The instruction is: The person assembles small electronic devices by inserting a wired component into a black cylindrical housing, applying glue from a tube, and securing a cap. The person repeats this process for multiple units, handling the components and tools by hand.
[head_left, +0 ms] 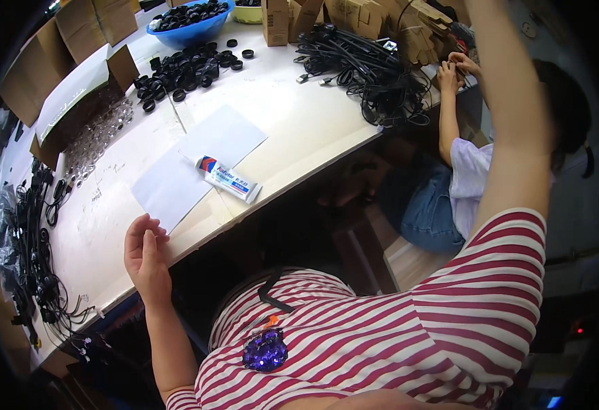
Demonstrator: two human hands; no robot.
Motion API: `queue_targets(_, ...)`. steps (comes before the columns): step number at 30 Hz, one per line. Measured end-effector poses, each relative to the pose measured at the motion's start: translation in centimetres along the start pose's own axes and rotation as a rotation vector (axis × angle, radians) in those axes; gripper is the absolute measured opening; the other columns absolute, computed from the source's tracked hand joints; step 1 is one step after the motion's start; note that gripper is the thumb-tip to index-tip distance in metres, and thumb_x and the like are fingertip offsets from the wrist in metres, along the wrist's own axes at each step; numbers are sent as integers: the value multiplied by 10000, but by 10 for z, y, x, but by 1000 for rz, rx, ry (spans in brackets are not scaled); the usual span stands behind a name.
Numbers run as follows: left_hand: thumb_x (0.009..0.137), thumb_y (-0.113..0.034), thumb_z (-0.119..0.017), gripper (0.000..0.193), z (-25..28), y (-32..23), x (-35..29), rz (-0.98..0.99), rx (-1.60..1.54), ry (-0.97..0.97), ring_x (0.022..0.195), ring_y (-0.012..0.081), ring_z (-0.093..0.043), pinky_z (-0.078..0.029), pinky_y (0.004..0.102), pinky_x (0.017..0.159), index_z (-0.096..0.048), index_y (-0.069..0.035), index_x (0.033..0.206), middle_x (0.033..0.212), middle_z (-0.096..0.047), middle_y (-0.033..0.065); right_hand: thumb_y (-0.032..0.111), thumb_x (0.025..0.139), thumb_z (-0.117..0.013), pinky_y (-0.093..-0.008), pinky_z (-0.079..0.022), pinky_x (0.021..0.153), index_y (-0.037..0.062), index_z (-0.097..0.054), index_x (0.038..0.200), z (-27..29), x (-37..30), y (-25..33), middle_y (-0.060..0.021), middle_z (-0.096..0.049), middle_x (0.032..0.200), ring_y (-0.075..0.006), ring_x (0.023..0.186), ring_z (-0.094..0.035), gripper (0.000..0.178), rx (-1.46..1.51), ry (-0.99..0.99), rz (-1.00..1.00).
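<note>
1. The tube (226, 179) lies flat on the tabletop (299, 113), partly on the white paper (159, 188), beyond the left hand (148, 256) and to its right.
2. Its long axis runs aslant: the narrow cap end points up-left over the paper, while the wide, crimped end points down-right, past the paper's border, toward the tabletop's near edge.
3. The left forearm (171, 345) rises from below, leaning slightly left. Its hand is at the near edge, beside the paper's lower corner, fingers upward and loosely curled, thumb near the index finger. It appears released, with nothing visible in it; whether it touches the tabletop I cannot tell.
4. The right arm (514, 130) stretches up through the top of the view; its hand is out of sight, so its grasp cannot be told.
5. Farther back lie black caps (176, 78), a blue bowl (193, 33) of more caps, and black cables (371, 72).
6. At right, a co-worker (474, 167) sits with both hands raised together.
</note>
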State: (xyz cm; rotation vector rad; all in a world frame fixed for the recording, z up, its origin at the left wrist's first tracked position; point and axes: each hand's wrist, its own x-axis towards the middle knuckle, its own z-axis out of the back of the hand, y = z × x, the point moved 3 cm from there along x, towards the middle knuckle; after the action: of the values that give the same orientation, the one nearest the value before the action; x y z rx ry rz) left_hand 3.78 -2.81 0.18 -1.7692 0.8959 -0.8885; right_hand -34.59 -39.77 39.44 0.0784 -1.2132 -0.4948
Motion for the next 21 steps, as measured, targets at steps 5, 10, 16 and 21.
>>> queue_targets(5, 889, -74, -490, 209, -4, 1, -2, -40, 86, 19, 803, 120, -528, -427, 250, 735, -535, 15, 1073, 940, -573, 67, 210, 888, -427, -307, -427, 506, 61, -598, 1003, -21, -135, -113, -81, -567, 704, -203, 577, -520, 254, -547, 3, 92)
queue_targets(10, 891, -97, -504, 227, -5, 2, 1, -45, 142, 81, 811, 109, -528, -428, 244, 735, -531, 7, 1090, 946, -571, 54, 189, 824, -468, -432, -437, 862, 203, -668, 987, -59, -235, -140, -134, -572, 1045, -315, 1027, -524, 259, -1110, 382, -326)
queue_targets(16, 860, -84, -527, 196, 1, 1, 1, 26, 256, 40, 766, 83, -515, -418, 201, 666, -555, -16, 1042, 885, -576, 31, 267, 833, -497, -485, -436, 814, 223, -646, 1029, -134, -218, -69, -72, -575, 1066, -273, 1026, -520, 250, -1270, 402, -201)
queue_targets(21, 877, -102, -516, 168, -4, -3, 5, 1, 262, 203, 788, 78, -539, -431, 207, 677, -585, -7, 998, 864, -591, 29, 122, 760, -634, -366, -435, 842, 86, -646, 1008, -262, -236, 56, -112, -587, 1034, -279, 1007, -523, 251, -161, 579, 16)
